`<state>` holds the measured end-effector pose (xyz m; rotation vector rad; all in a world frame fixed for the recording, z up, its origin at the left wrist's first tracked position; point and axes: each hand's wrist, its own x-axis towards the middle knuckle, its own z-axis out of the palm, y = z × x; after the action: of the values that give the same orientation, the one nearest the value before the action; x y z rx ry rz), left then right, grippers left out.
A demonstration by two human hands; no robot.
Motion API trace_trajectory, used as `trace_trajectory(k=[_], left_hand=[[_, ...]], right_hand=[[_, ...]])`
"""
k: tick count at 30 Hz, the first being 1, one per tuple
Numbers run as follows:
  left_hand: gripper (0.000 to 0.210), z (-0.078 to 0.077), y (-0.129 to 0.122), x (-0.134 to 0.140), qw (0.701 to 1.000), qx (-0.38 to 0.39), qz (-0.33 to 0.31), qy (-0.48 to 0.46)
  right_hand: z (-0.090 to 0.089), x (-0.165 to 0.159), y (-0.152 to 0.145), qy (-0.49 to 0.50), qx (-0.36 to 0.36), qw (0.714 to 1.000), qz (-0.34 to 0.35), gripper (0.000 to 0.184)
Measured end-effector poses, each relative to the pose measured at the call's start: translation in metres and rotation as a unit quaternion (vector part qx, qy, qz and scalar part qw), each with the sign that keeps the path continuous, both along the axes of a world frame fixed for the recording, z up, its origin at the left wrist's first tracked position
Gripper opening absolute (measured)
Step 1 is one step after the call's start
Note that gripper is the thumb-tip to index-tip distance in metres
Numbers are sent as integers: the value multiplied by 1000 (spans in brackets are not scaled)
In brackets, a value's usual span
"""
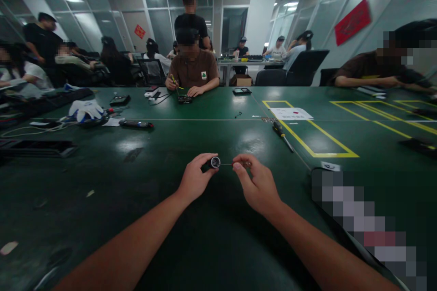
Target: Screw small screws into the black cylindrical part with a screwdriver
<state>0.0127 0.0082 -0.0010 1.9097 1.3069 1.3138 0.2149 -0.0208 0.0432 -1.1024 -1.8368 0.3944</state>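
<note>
Above the green table (136, 200), right in front of me, I hold two small things, one in each hand. My left hand (201, 173) is closed around a dark round part (215, 162), and its open end with a pale rim is turned to my eyes. My right hand (254, 177) has its fingers pinched on the red end of a thin tool (226, 164). The thin rod of this tool points to the left and reaches the side of the round part; if it truly touches, I cannot tell. Farther on the table, to the right, lies a screwdriver (279, 129), near a white paper (292, 113). To the left there are white gloves (86, 111). Across the table, a person in a brown shirt (193, 70) sits.
</note>
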Motion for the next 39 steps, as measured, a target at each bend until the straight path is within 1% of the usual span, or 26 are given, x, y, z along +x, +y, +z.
trace_trajectory(k=[4, 12, 18, 23, 26, 34, 39], left_hand=[[39, 1, 0, 0, 1000, -4, 4, 2], [39, 4, -2, 1, 1000, -3, -4, 12], [40, 2, -2, 0, 1000, 2, -4, 17], [42, 0, 0, -2, 1000, 7, -12, 22], [42, 1, -1, -1, 1000, 7, -13, 21], [40, 3, -3, 0, 1000, 6, -16, 21], [40, 5, -4, 0, 1000, 8, -3, 30]], right_hand=[[-8, 5, 6, 71, -35, 997, -2, 18], [-14, 9, 11, 90, -75, 993, 23, 21], [-12, 7, 6, 92, -63, 993, 30, 20], [-8, 4, 4, 67, -46, 997, 19, 17], [-8, 4, 4, 54, -41, 997, 20, 17], [-9, 4, 3, 59, -29, 998, 22, 15], [-9, 5, 3, 59, -20, 998, 21, 14]])
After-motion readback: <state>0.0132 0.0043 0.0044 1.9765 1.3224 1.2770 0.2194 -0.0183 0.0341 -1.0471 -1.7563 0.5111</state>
